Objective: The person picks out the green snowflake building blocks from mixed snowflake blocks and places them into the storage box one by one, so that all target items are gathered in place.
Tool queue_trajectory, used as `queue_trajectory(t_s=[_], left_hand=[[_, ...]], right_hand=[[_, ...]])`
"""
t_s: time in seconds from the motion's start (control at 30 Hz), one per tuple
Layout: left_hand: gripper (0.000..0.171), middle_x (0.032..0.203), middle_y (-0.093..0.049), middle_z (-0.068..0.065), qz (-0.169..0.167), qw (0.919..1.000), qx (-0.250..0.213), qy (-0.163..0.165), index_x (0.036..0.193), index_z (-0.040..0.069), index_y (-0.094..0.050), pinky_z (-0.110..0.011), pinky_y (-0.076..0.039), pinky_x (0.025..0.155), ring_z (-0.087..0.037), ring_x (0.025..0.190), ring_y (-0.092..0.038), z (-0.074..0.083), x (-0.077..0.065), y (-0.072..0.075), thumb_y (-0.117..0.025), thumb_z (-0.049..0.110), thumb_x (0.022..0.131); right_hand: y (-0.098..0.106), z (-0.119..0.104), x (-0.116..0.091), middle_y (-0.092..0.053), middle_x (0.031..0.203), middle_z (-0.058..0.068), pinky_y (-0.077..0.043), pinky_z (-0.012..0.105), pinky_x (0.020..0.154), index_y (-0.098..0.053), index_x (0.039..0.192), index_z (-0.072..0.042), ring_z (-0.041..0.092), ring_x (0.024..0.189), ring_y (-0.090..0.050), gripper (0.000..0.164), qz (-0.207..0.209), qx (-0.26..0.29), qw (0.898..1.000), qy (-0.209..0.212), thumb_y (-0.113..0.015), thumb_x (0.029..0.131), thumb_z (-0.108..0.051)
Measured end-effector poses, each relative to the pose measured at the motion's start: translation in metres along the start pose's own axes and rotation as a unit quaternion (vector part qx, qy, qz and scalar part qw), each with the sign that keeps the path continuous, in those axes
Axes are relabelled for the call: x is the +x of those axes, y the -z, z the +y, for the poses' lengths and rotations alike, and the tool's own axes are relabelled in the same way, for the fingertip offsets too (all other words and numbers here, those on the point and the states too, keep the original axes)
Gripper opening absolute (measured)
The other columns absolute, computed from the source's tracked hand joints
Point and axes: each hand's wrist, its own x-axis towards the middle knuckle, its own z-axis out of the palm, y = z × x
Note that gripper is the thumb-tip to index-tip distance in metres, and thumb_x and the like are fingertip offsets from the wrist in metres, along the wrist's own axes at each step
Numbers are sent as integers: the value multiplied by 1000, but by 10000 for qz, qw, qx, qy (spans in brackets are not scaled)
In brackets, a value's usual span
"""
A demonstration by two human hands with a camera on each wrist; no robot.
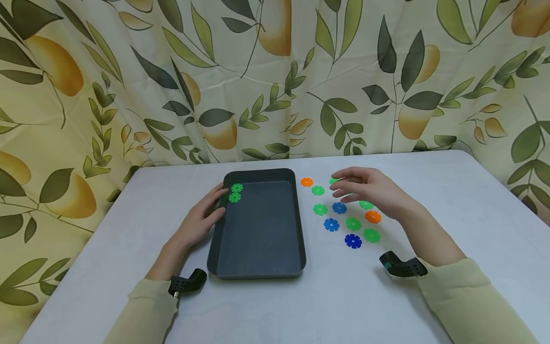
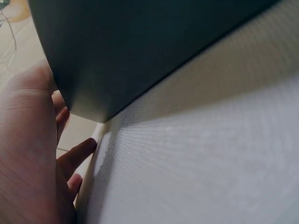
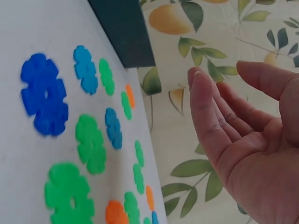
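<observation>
On the white table stands a dark grey rectangular tray [image 1: 258, 239]. Two green notched plastic discs [image 1: 234, 197] lie inside it, near the far left corner. My left hand [image 1: 199, 217] rests against the tray's left side with relaxed fingers; the left wrist view shows the thumb by the tray's wall [image 2: 140, 51]. To the right of the tray, my right hand [image 1: 365, 188] hovers with loosely bent fingers and nothing between them. Below and around it lie blue discs [image 1: 331, 225], green discs [image 1: 354, 223] and orange discs [image 1: 373, 217]. A few are partly hidden by this hand.
A dark blue disc [image 1: 353, 241] lies closest to me among the scattered ones. Behind the white table [image 1: 326, 306] hangs a curtain [image 1: 275, 86] printed with fruit and leaves. Black bands [image 1: 403, 265] sit on both wrists.
</observation>
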Motion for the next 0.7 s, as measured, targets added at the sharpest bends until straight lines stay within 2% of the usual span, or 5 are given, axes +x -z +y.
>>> queue_trajectory(t_s=[0.23,0.43,0.7], left_hand=[[49,165,-26,-4,18,10000,27,-26,152,10,-45,-54,-20,119,-26,151,-20,-1,0,0,-53,18,105],[49,166,-24,-2,-24,10000,-22,43,153,10,-44,-51,-21,120,-23,152,-19,-2,1,0,-53,17,105],[49,165,-25,-4,-35,10000,-27,29,152,9,-45,-53,-20,119,-25,152,-19,0,1,0,-53,17,105]], right_hand=[[6,10,-10,-64,127,25,-56,34,90,-47,141,6,36,113,-65,52,-93,14,9996,-248,-60,103,-26],[14,18,-18,-66,124,23,-56,29,88,-47,140,8,34,111,-66,49,-236,-104,9994,-244,-59,103,-23],[25,27,-32,-69,121,16,-52,34,93,-49,142,3,26,105,-69,51,-420,-504,9968,-458,-59,102,-27]])
